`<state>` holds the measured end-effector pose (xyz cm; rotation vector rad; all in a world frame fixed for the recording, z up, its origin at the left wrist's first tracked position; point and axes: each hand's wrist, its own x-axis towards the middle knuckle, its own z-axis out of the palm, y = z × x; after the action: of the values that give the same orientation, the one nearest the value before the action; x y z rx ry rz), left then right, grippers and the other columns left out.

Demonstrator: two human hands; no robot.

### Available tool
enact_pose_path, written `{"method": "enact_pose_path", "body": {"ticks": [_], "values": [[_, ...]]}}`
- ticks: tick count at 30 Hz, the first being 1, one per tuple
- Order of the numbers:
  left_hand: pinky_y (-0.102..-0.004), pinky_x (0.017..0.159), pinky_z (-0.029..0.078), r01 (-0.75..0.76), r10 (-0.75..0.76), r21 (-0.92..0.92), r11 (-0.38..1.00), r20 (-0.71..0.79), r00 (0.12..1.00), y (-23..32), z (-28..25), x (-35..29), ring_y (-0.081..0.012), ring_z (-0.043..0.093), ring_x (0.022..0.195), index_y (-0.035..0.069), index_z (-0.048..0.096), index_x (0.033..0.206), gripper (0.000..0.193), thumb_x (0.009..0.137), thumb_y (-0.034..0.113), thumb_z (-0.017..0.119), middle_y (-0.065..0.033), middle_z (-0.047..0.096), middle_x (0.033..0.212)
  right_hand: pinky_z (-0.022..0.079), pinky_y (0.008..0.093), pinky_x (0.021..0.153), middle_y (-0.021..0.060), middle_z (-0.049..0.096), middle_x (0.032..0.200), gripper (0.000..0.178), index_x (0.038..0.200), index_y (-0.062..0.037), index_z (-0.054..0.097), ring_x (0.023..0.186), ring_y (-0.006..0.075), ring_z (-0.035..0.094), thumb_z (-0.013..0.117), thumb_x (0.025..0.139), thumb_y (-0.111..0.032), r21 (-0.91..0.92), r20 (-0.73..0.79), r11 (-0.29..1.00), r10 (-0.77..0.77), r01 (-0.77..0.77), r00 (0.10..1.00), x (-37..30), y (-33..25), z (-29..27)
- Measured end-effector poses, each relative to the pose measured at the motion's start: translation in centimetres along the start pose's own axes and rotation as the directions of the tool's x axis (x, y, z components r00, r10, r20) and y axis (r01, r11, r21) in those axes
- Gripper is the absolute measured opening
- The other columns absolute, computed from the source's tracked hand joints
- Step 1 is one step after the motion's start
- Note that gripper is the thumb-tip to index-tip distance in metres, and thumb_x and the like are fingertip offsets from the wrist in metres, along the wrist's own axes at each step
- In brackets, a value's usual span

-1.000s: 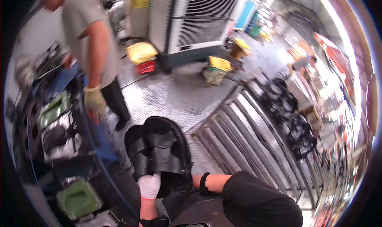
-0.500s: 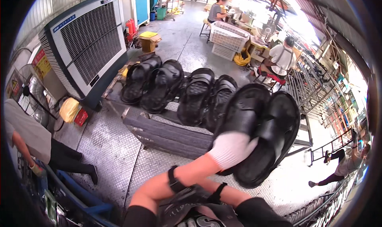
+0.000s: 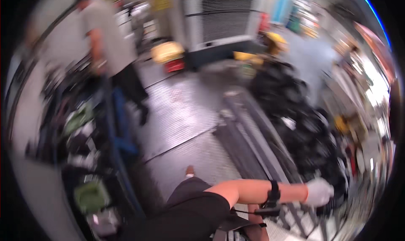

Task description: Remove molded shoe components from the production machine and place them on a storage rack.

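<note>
The picture is smeared by motion. My left hand (image 3: 318, 192), in a white glove with a black band on the wrist, reaches far to the right and lies against a row of black sandals (image 3: 308, 144) standing on a grey metal rack (image 3: 249, 144). The blur hides whether its fingers grip a sandal. My right hand is hidden; only a strip of forearm (image 3: 255, 224) shows under the left arm at the lower edge.
Another person (image 3: 105, 47) in a grey shirt stands at the upper left beside a blue-framed bench (image 3: 116, 127) carrying green moulds (image 3: 90, 194). A large grey cooler (image 3: 219, 21) and a yellow and red container (image 3: 168, 57) stand at the back on the steel plate floor (image 3: 177, 114).
My view swung from the rack back to the left. The pair of black sandals that my left hand held up half a second ago is out of it, and the hand rests low at the rack's right end.
</note>
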<state>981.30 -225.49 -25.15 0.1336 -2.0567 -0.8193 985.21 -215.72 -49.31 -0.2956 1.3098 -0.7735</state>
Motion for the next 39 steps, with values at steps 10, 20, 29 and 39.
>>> {"method": "enact_pose_path", "body": {"ticks": [10,20,29,39], "values": [[-0.0447,0.083,0.051,0.995,-0.909,-0.101,0.008,-0.416,-0.036,1.3,-22.1,-45.7,-0.0354,0.065,0.094,0.012,0.065,0.113,0.039,0.086,0.036,0.048,-0.0153,0.068,0.103,0.053,0.031,0.066,0.0112,0.064,0.113,0.051,0.135,-0.0017,0.046,0.087,0.0178,0.066,0.065,0.089,-0.014,-0.886,0.372,0.431,0.436,0.173,0.82,16.8,3.3,17.7],[-0.0466,0.091,0.048,0.61,0.046,-0.676,-0.413,-0.685,-0.727,15.3,-23.1,-75.1,-0.0353,0.061,0.104,0.005,0.052,0.127,0.046,0.088,0.029,0.047,-0.0217,0.061,0.118,0.048,0.0258,0.076,0.0087,0.064,0.118,0.048,0.134,-0.0003,0.049,0.094,0.014,0.062,0.059,0.09,-0.017,-0.785,0.454,0.076,0.746,0.614,0.488,20.0,14.9,44.9],[-0.0428,0.095,0.045,0.267,0.512,-0.964,-0.018,-0.238,-0.825,16.3,-21.2,-79.1,-0.0369,0.058,0.11,0.006,0.049,0.133,0.046,0.093,0.029,0.047,-0.0207,0.059,0.124,0.046,0.029,0.097,0.0138,0.064,0.121,0.04,0.127,0.0034,0.052,0.112,0.0185,0.06,0.06,0.091,-0.011,-0.637,0.537,0.24,0.819,0.733,0.199,15.5,23.6,65.7],[-0.0378,0.097,0.045,0.711,0.785,-0.65,0.268,-0.281,-0.552,11.9,-37.2,-91.4,-0.0292,0.06,0.109,-0.001,0.052,0.127,0.042,0.1,0.03,0.041,-0.0185,0.061,0.12,0.036,0.0454,0.107,0.0196,0.046,0.137,0.067,0.13,-0.0065,0.049,0.13,0.0399,0.04,0.073,0.069,-0.018,0.557,0.599,0.237,0.55,0.796,-0.582,4.5,34.2,83.5]]}}
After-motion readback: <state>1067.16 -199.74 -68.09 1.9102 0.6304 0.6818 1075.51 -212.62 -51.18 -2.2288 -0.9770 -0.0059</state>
